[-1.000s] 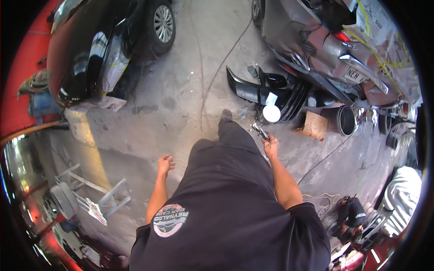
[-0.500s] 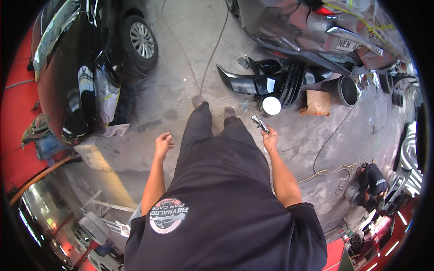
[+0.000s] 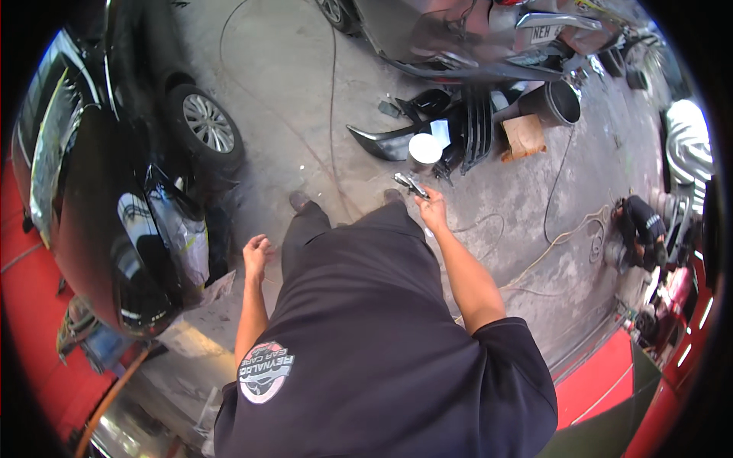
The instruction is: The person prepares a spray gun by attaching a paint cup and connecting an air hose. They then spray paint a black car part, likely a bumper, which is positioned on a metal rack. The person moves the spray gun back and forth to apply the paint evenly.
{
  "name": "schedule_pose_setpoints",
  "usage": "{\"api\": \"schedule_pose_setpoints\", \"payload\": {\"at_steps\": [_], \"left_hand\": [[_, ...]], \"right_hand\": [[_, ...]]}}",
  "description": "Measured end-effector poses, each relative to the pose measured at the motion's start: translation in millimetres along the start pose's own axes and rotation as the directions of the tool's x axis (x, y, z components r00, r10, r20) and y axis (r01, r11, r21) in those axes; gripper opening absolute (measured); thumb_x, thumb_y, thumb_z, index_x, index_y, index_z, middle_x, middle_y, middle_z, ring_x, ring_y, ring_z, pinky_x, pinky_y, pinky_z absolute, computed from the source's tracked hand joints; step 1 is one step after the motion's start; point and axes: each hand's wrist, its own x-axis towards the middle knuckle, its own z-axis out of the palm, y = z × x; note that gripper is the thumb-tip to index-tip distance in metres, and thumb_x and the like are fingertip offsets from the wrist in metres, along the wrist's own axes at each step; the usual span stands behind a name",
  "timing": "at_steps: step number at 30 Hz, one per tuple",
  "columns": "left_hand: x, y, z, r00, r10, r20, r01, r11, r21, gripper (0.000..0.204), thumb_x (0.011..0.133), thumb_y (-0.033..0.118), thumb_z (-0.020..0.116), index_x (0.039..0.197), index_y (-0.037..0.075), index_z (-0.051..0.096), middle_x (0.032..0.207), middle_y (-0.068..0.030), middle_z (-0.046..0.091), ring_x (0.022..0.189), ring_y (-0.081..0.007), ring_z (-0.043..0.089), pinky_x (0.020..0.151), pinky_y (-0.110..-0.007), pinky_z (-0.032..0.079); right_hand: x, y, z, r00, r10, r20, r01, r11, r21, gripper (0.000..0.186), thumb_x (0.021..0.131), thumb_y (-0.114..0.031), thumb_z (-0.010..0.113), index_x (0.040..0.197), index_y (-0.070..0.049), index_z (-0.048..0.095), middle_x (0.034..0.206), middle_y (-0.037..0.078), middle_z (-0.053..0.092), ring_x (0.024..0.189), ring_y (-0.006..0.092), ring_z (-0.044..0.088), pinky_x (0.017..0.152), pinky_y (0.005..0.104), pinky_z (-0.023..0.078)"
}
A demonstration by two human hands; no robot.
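My right hand [image 3: 432, 208] is closed round a small shiny silver-and-black metal tool [image 3: 411, 185], whose exact kind I cannot make out. It is held out in front of my right thigh, over the floor. Just beyond the tool, a white-topped bucket [image 3: 425, 149] stands beside loose black bumper parts [image 3: 382, 143]. My left hand [image 3: 258, 256] hangs by my left side with loosely bent fingers and nothing visible in it. It is nearest to the black car [image 3: 92, 206] on the left, without touching it.
A damaged car [image 3: 427, 38] stands at the far right. Before it are a dark bucket [image 3: 561, 103] and a piece of cardboard [image 3: 524, 137]. A dark hose [image 3: 333, 114] and a yellowish hose [image 3: 561, 238] cross the concrete. Another person [image 3: 641, 221] crouches at the right.
My view has turned to the right and my feet have shifted. The black car looms larger at the left. Both arms swing slightly; the tool stays in my right hand.
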Motion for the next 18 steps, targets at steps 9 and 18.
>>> {"api": "schedule_pose_setpoints", "payload": {"at_steps": [9,18], "left_hand": [[44,181,-83,0.794,0.557,0.241,-0.605,0.761,0.235,0.035,0.100,0.014,0.067,0.131,-0.002,0.067,0.111,-0.0111,0.073,0.095,-0.0206,0.072,0.083,-0.032,0.057],[5,396,-21,0.288,0.846,0.447,-0.957,0.274,0.099,0.066,0.092,0.010,0.079,0.149,0.000,0.048,0.139,-0.0197,0.060,0.128,-0.0309,0.063,0.106,-0.043,0.051]], "right_hand": [[3,-174,143,0.998,0.033,-0.062,-0.032,0.999,0.024,0.043,0.086,-0.015,0.074,0.127,-0.002,0.073,0.109,0.028,0.075,0.103,0.0403,0.074,0.092,0.0421,0.054],[11,-357,203,0.993,-0.071,-0.099,0.075,0.997,0.029,0.039,0.088,-0.012,0.074,0.126,-0.004,0.074,0.107,0.024,0.076,0.102,0.0390,0.074,0.088,0.0416,0.056]]}}
